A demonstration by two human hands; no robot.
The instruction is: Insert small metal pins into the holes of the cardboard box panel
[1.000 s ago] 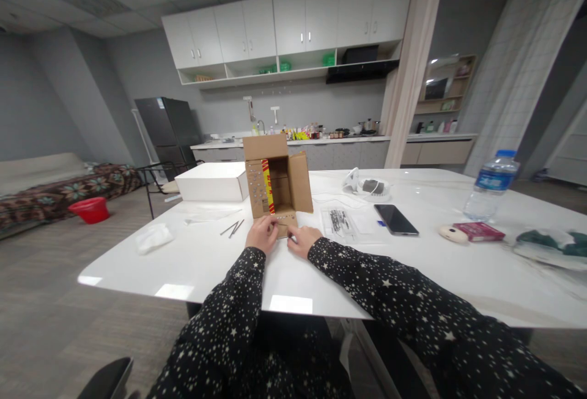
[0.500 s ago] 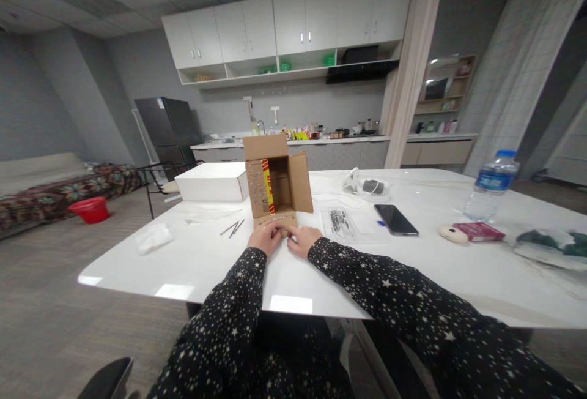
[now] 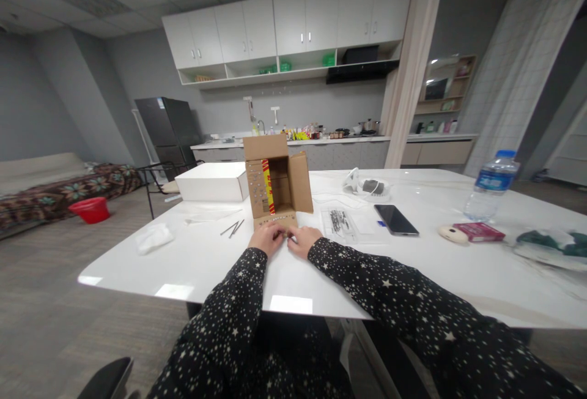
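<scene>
Our left hand (image 3: 265, 240) and right hand (image 3: 304, 242) meet at the front flap (image 3: 275, 220) of the cardboard box (image 3: 282, 191), fingers bent and tips close together over its near edge. Whether either grip is closed on something small or only pressing down, we cannot tell. The flap lies on the white counter (image 3: 220, 270) at the foot of the box, on our side of it, with a row of small pale dots across it.

To work this edge well, we would press lightly with one hand and let the other do the fine fingering, since thin cardboard probably creases or shifts under a heavy push. Resting both wrists low should steady us (and spare the dots a knock).

Left of the box, toward us, lie thin metal tools (image 3: 236, 228); a white box (image 3: 211, 182) stands just beside it on that side. To its right come a clear tray (image 3: 339, 220) with dark bits in it, then a phone (image 3: 396, 220), and well apart, a water bottle (image 3: 493, 185).

Our own fingers cover the flap's near edge. The inside of the box is dim, its printing is blurred, and the tray's bits are too small to name.
</scene>
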